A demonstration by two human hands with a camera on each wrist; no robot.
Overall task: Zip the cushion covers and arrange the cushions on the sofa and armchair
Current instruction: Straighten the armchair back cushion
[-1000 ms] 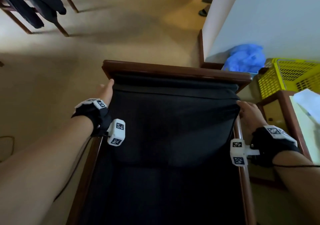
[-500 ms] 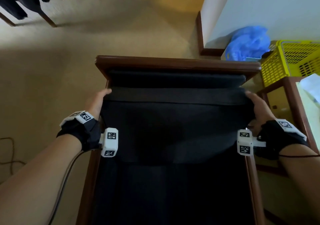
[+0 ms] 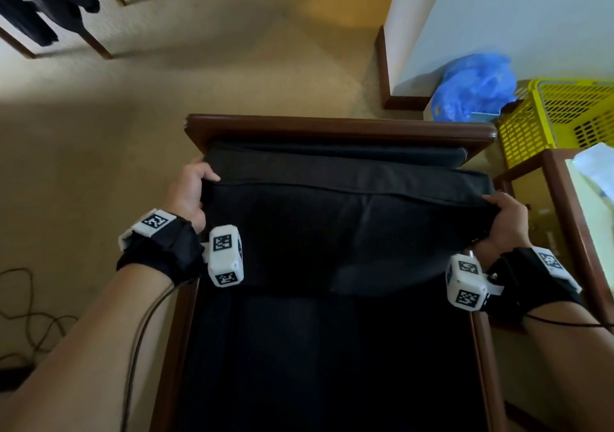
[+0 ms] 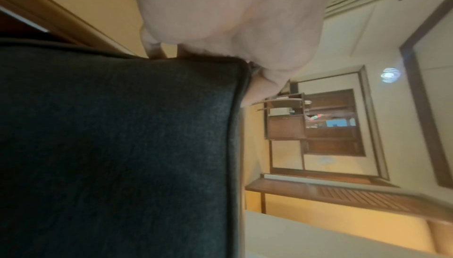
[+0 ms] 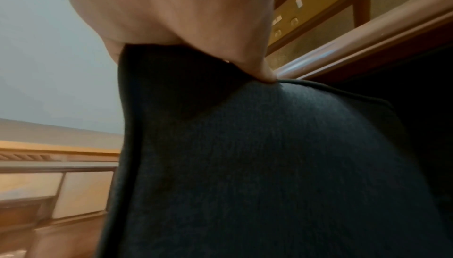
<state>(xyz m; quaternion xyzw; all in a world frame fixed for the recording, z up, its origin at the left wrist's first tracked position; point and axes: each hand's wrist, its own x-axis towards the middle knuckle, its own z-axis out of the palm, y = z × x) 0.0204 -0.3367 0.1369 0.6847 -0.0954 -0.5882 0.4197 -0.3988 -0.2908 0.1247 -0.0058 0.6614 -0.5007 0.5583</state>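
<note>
A dark grey cushion (image 3: 345, 232) stands upright in a wooden armchair (image 3: 339, 127), a little in front of the chair's dark back pad (image 3: 332, 152). My left hand (image 3: 191, 192) grips the cushion's upper left corner, fingers curled over the piped edge (image 4: 235, 80). My right hand (image 3: 505, 222) grips the upper right corner, and its thumb presses into the fabric (image 5: 267, 76). The cushion (image 4: 117, 146) fills the left wrist view and the cushion (image 5: 245, 165) fills the right wrist view. No zip shows.
A wooden side table (image 3: 564, 199) stands right of the chair, with a yellow basket (image 3: 558, 116) and a blue plastic bag (image 3: 475, 86) behind it by the wall. Cables (image 3: 30, 318) lie on the carpet at left. Dark clothes hang on a rack (image 3: 40, 9) at far left.
Both hands have closed round the cushion's top corners and drawn it forward, away from the chair back, so the back pad now shows behind it.
</note>
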